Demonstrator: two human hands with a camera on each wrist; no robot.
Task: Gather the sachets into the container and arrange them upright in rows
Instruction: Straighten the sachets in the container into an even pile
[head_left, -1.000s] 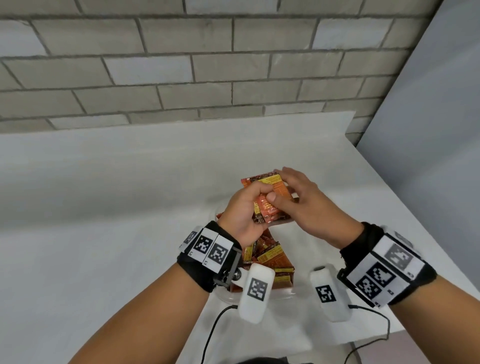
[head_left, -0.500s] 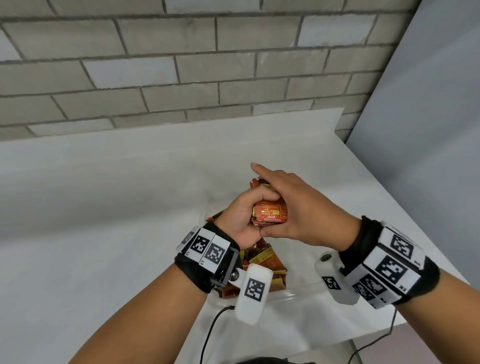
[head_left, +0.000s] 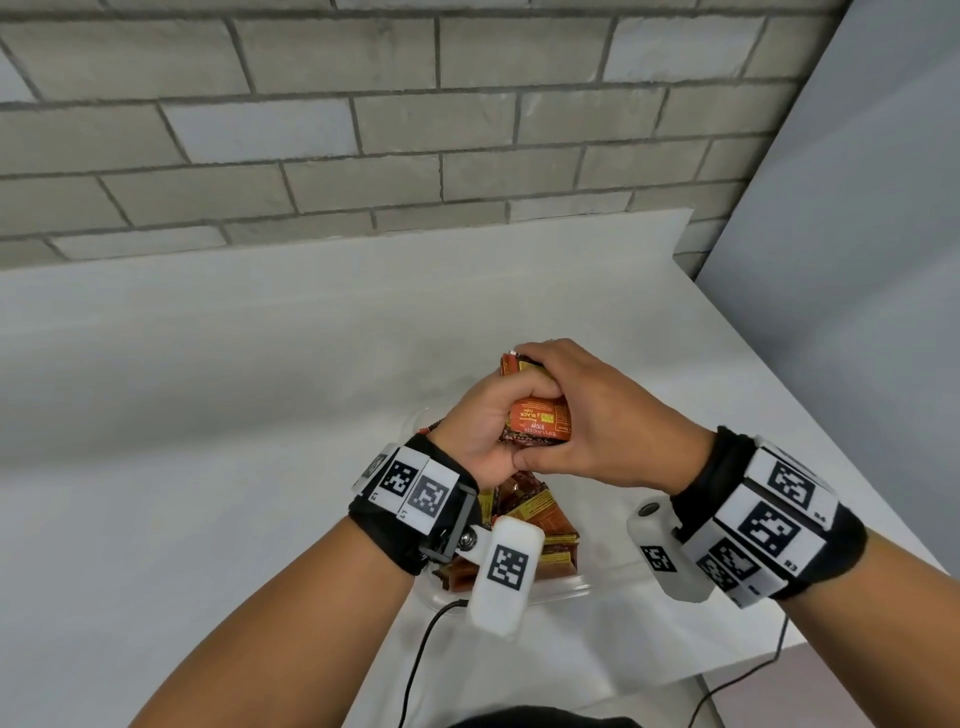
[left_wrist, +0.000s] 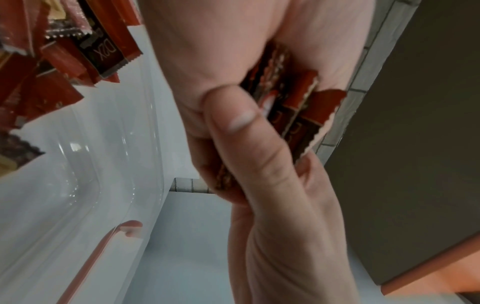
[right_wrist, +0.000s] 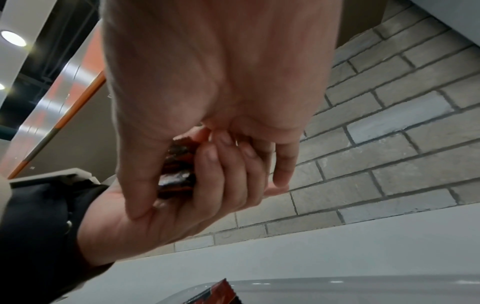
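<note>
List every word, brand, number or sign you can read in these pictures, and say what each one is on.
"BLACK": upside down on the front sachet of the held stack, gripped by the left hand and right hand.
"D2X": upside down on a dark sachet in the container.
Small print on the held stack: too blurred to read.
Square coded markers on the wristbands: patterns, not words; tiny numbers beside them unreadable.

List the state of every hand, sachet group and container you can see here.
left hand: grips the sachet bundle, fingers curled round it
right hand: clasps the same bundle
sachet bundle: held together, raised above the container
loose sachets: piled untidily in the container, not in rows
container: clear, on the table
</note>
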